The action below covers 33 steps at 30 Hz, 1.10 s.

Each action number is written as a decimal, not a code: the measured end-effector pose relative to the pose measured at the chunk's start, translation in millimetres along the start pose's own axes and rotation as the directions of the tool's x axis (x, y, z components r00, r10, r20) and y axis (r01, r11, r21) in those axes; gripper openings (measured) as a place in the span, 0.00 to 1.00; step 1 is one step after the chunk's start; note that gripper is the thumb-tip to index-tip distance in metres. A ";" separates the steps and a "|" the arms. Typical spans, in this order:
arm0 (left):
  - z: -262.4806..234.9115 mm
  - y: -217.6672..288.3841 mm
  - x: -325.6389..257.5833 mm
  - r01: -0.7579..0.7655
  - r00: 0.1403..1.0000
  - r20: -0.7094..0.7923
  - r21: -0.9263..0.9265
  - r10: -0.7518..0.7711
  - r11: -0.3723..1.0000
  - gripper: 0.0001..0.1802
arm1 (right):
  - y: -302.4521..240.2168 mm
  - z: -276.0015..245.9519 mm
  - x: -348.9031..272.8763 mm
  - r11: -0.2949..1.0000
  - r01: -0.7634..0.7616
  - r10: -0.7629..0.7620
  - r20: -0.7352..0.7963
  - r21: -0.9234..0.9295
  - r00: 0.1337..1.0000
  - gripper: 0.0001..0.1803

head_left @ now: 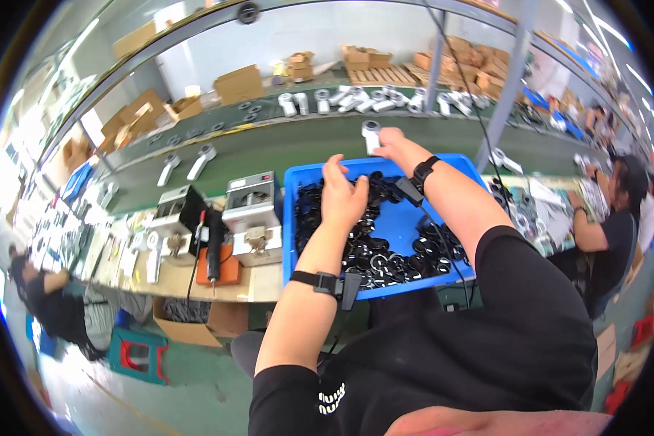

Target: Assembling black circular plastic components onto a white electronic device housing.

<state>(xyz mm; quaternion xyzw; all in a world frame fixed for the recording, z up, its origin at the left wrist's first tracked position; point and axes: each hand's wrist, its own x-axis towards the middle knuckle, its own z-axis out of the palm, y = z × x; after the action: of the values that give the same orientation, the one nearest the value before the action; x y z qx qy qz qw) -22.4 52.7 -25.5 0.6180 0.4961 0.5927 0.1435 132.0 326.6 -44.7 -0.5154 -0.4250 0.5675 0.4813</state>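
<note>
My right hand (392,144) reaches out over the far edge of a blue bin (291,240). Its fingers are closed around a white handheld device (371,139), which has a handle and a round grey head pointing away from me. Over the left half of the bin my left hand (344,196) hovers with its fingers apart and nothing in it. Below it lie many glossy black round parts (378,263), heaped on the left and near sides. The blue bottom of the bin shows in the middle.
Beyond the bin runs a green conveyor belt (254,150) carrying similar white devices (202,161). To the left stand two metal box fixtures (253,203) and a black electric screwdriver (214,247) on an orange base. A grey post (512,76) rises at right; co-workers (607,225) sit on both sides.
</note>
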 end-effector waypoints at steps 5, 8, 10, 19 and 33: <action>-41.6 -11.3 -15.0 0.047 0.998 0.028 0.196 -0.054 0.979 0.26 | -32.0 29.0 -235.9 0.994 0.104 -0.098 0.525 0.020 0.845 0.20; -28.7 -4.3 -12.3 -0.004 0.997 0.079 0.236 -0.016 0.972 0.15 | -75.4 -50.3 -358.0 0.708 0.706 -0.506 0.685 -0.018 0.525 0.15; -19.5 12.2 -12.1 0.011 0.984 0.170 0.208 -0.048 0.978 0.12 | -109.4 -105.4 -386.6 -0.133 0.957 -0.796 0.603 -0.258 0.052 0.11; -9.1 30.5 -11.7 -0.084 0.940 0.342 0.168 0.022 0.982 0.06 | -91.4 -356.4 -167.7 0.783 0.215 -0.519 -0.423 -0.584 0.742 0.16; -19.3 0.0 -14.4 0.013 0.894 0.443 0.128 -0.069 0.992 0.09 | 12.5 -336.0 -21.7 0.116 0.072 -0.335 0.029 -0.991 0.942 0.39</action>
<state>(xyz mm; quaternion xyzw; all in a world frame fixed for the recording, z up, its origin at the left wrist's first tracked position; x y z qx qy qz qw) -36.5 33.5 -29.1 0.7343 0.4983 0.4006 0.2280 464.9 298.4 -89.2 -0.6935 -0.7059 0.0253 0.1418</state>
